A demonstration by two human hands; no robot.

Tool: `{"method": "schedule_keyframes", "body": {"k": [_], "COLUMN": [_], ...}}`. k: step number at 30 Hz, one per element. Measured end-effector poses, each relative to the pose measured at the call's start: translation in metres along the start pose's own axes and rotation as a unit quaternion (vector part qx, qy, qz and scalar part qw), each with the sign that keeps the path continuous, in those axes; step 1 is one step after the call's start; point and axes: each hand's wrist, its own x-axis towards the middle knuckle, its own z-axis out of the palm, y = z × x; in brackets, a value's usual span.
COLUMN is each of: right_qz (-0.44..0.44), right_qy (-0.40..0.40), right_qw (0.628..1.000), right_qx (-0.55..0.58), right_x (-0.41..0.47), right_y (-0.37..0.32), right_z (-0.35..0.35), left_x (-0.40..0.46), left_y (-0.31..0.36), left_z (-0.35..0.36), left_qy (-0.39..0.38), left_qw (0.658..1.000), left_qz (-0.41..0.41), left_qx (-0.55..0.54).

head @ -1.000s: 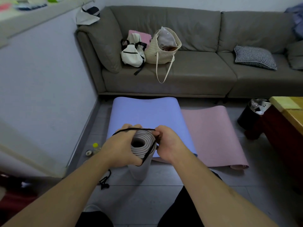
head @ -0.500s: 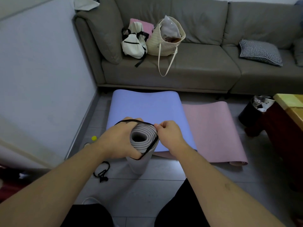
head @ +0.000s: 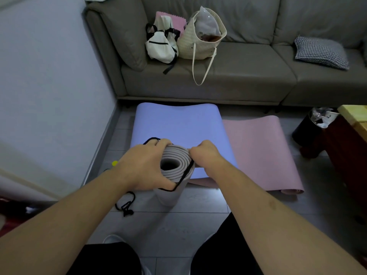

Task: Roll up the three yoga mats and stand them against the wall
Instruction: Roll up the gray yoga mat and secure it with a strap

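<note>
A grey rolled mat (head: 168, 193) stands upright on the floor in front of me, its spiral end facing up. My left hand (head: 143, 167) grips the roll's top from the left. A black strap (head: 185, 176) loops over the roll's end, and my right hand (head: 206, 155) pinches it at the right rim. Behind the roll a blue mat (head: 178, 124) lies flat on the floor. A pink mat (head: 262, 151) lies flat to its right, partly under the blue one, with its near end curled.
A grey sofa (head: 248, 76) with two bags and a checked cushion (head: 320, 52) runs along the back. The white wall (head: 49, 86) is on the left. A second black cord (head: 126, 205) lies on the floor. A wooden table (head: 351, 135) and a dark bin (head: 309, 130) stand at right.
The strap loop has slid further down over the roll's top. My right hand moved closer to the rim. The camera tilted down slightly.
</note>
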Motion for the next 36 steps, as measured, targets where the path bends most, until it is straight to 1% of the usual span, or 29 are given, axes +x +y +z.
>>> {"method": "schedule_keyframes", "body": {"k": [1,4,7,10,12,15,18,19,20,23,24,25,26,28,29,30,32,34,36], "right_qz": [-0.002,-0.022,-0.019,-0.031,-0.013,-0.002,0.025,0.031,0.033,0.024,0.022,0.021,0.021,0.019,0.018,0.019,0.028,0.043,0.057], "right_qy": [-0.021,-0.074,-0.125,-0.126,-0.128,-0.099,-0.133,-0.146,-0.151,-0.144,-0.143,-0.14,-0.133,-0.116,-0.108,-0.104,-0.105,-0.11,-0.104], "right_qw": [1.0,0.997,0.992,0.991,0.992,0.994,0.982,0.975,0.969,0.954,0.95,0.948,0.947,0.951,0.954,0.957,0.957,0.954,0.954], "right_qx": [0.006,-0.027,-0.023,-0.041,-0.002,0.048,0.133,0.165,0.193,0.263,0.276,0.285,0.29,0.286,0.278,0.271,0.268,0.274,0.275], "right_x": [-0.002,-0.011,-0.021,-0.024,-0.022,-0.016,-0.013,-0.012,-0.011,-0.011,-0.012,-0.012,-0.012,-0.011,-0.01,-0.009,-0.008,-0.008,-0.007], "right_y": [0.002,0.008,0.02,0.04,0.049,0.051,0.054,0.058,0.062,0.077,0.079,0.081,0.082,0.081,0.08,0.078,0.074,0.069,0.063], "right_z": [-0.002,-0.008,-0.012,-0.005,0.0,0.001,0.004,0.006,0.008,0.014,0.015,0.017,0.017,0.016,0.015,0.014,0.011,0.012,0.015], "left_x": [0.001,0.006,0.011,0.014,0.016,0.017,0.017,0.017,0.016,0.012,0.008,0.006,0.003,0.0,-0.001,0.0,0.005,0.008,0.012], "left_y": [-0.003,-0.012,-0.016,-0.015,-0.013,-0.013,-0.015,-0.016,-0.019,-0.026,-0.027,-0.028,-0.028,-0.029,-0.03,-0.031,-0.037,-0.046,-0.052], "left_z": [-0.002,-0.012,-0.019,-0.019,-0.019,-0.02,-0.021,-0.02,-0.017,0.003,0.011,0.02,0.027,0.042,0.049,0.054,0.065,0.071,0.072], "left_qy": [-0.004,-0.024,-0.032,-0.04,-0.05,-0.059,-0.075,-0.081,-0.083,-0.064,-0.047,-0.038,-0.036,-0.037,-0.025,-0.001,0.059,0.075,0.09], "left_qw": [1.0,0.999,0.999,0.999,0.998,0.997,0.994,0.991,0.983,0.934,0.914,0.884,0.838,0.731,0.694,0.671,0.647,0.638,0.593], "left_qz": [-0.006,-0.019,-0.035,-0.034,-0.024,-0.031,-0.049,-0.058,-0.071,-0.121,-0.139,-0.166,-0.195,-0.219,-0.228,-0.24,-0.269,-0.294,-0.333], "left_qx": [-0.007,-0.024,-0.019,-0.009,-0.014,-0.041,-0.059,-0.092,-0.146,-0.33,-0.379,-0.435,-0.508,-0.645,-0.682,-0.701,-0.711,-0.708,-0.728]}}
